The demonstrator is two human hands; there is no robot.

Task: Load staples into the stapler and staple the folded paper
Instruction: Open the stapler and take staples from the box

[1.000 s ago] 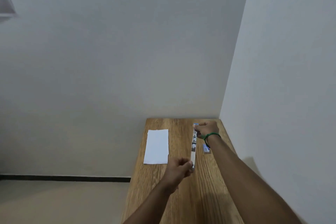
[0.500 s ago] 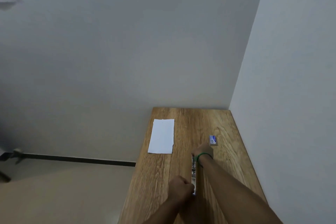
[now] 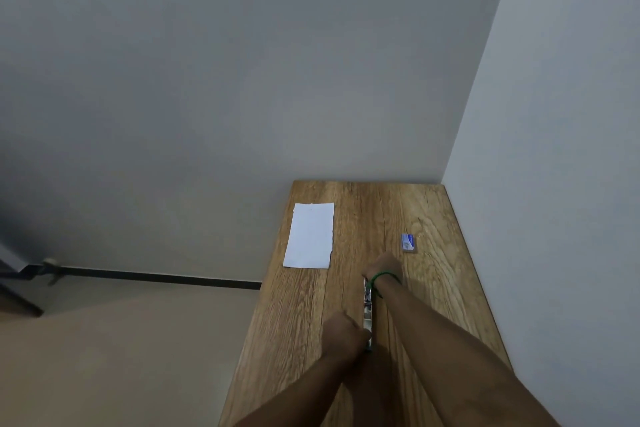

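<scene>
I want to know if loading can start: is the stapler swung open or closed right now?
Open: the stapler stretches out as one long thin strip, left hand gripping its near end, right hand its far end.

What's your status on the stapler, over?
Both hands gripping the opened-out silver stapler: left hand near end, right hand far end. White folded paper untouched. Small blue staple box clear.

A bare indoor room: a wooden table (image 3: 433, 288) pushed into a corner of plain white walls (image 3: 242, 62), beige floor (image 3: 121, 357) beside.
</scene>
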